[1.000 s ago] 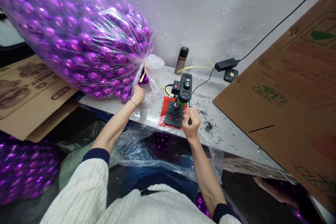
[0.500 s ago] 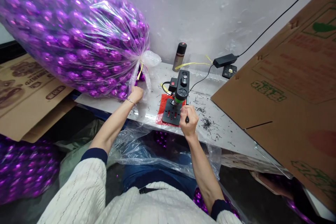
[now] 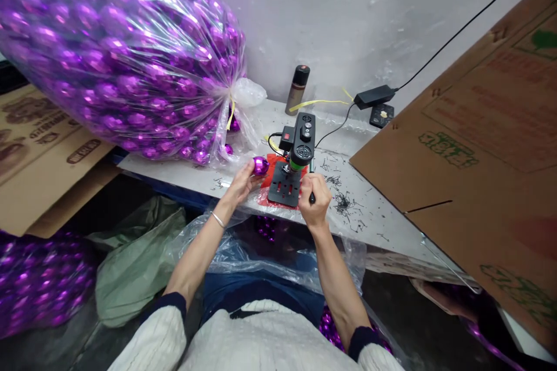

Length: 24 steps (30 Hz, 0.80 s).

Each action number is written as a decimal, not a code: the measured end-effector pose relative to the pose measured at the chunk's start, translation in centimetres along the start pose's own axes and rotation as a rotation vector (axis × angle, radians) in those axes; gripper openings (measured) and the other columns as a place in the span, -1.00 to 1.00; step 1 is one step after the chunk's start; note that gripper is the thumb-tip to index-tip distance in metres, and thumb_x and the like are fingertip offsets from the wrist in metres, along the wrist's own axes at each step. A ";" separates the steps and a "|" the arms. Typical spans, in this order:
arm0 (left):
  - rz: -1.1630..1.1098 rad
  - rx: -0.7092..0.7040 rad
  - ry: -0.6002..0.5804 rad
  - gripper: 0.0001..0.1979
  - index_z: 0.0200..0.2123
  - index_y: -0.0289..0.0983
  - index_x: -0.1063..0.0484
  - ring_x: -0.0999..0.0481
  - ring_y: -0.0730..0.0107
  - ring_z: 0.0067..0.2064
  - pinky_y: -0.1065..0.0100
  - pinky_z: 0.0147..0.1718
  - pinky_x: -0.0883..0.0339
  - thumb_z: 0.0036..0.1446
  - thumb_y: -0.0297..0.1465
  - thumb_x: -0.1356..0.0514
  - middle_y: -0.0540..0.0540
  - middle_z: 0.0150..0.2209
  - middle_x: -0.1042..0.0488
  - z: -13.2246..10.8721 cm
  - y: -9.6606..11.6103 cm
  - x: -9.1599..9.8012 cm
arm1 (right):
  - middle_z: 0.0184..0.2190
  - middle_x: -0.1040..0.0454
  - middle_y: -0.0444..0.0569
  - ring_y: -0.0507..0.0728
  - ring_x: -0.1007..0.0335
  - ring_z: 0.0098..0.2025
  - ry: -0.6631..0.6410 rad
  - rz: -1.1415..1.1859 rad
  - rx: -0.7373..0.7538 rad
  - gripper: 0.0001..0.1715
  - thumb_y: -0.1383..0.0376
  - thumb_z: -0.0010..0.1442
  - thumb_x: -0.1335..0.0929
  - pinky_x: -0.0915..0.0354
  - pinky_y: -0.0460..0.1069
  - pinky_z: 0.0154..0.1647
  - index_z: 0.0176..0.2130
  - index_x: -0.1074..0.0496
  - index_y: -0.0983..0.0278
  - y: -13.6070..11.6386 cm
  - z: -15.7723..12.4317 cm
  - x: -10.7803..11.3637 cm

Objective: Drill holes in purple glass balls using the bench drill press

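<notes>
My left hand (image 3: 242,183) pinches a shiny purple ball (image 3: 260,166) between thumb and fingertips, just left of a small black bench machine (image 3: 301,142). The machine has a slotted base plate (image 3: 284,185) lying on a red sheet (image 3: 266,188). On the machine's right side, my right hand (image 3: 315,196) is wrapped round its lever handle (image 3: 312,199). Left of the machine, a large clear plastic bag (image 3: 174,69) full of purple balls leans on the table, its neck tied with a yellow strip (image 3: 231,116).
A spray can (image 3: 297,90) and a black power adapter (image 3: 374,97) stand behind the machine on the white table (image 3: 369,185). Dark scraps (image 3: 343,204) lie to the right. Cardboard boxes (image 3: 456,156) flank the right side, flattened cardboard (image 3: 47,156) the left. Clear plastic film hangs at the front edge.
My left hand has come away from the bag's mouth, moving right and nearer to me, and now shows a purple ball beside the machine. My right hand stays on the lever handle.
</notes>
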State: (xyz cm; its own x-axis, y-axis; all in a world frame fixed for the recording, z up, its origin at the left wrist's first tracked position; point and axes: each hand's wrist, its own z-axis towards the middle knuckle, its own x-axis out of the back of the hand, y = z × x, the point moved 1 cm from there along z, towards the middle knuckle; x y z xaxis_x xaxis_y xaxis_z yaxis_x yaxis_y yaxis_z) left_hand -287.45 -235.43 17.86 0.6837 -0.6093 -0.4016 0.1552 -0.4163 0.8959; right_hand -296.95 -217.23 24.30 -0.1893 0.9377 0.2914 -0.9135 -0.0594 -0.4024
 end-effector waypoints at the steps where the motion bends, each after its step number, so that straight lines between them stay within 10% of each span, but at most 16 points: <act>1: -0.019 0.000 -0.013 -0.46 0.08 -0.27 -0.38 -0.63 0.32 -0.18 0.30 -0.15 -0.51 0.15 -0.06 -0.29 -0.20 -0.06 -0.58 -0.3 -1.0 -0.4 | -0.46 -0.38 -0.07 0.04 -0.32 -0.39 0.001 -0.003 -0.002 -0.73 0.39 0.34 -0.20 -0.24 -0.04 -0.35 -0.40 -0.31 0.24 0.0 0.1 0.1; 14: 0.942 -0.469 -0.055 -0.38 0.14 -0.25 -0.37 -0.52 0.06 0.06 0.10 0.06 -0.38 0.02 -0.23 -0.40 -0.21 0.01 -0.55 0.2 -5.5 -3.8 | -0.44 -0.41 -0.05 0.04 -0.33 -0.38 -0.032 -0.059 0.046 -0.74 0.39 0.35 -0.19 -0.24 -0.04 -0.35 -0.37 -0.33 0.25 0.0 0.3 0.4; 24: 1.029 -0.595 -0.020 -0.41 0.15 -0.24 -0.36 -0.47 0.07 0.08 0.10 0.07 -0.33 0.09 -0.19 -0.36 -0.22 0.05 -0.49 0.4 -6.9 -4.9 | -0.43 -0.41 -0.05 0.05 -0.35 -0.38 -0.049 -0.038 0.019 -0.75 0.39 0.34 -0.20 -0.26 -0.03 -0.34 -0.37 -0.33 0.24 0.0 0.2 0.6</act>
State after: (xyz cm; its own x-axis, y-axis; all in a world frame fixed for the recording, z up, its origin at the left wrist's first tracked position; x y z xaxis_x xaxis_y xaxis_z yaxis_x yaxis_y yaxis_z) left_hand -292.12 -229.85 13.59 0.6705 -0.4866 0.5601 -0.1499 0.6504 0.7446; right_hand -297.15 -216.78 24.64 -0.1711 0.9217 0.3482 -0.9270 -0.0309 -0.3737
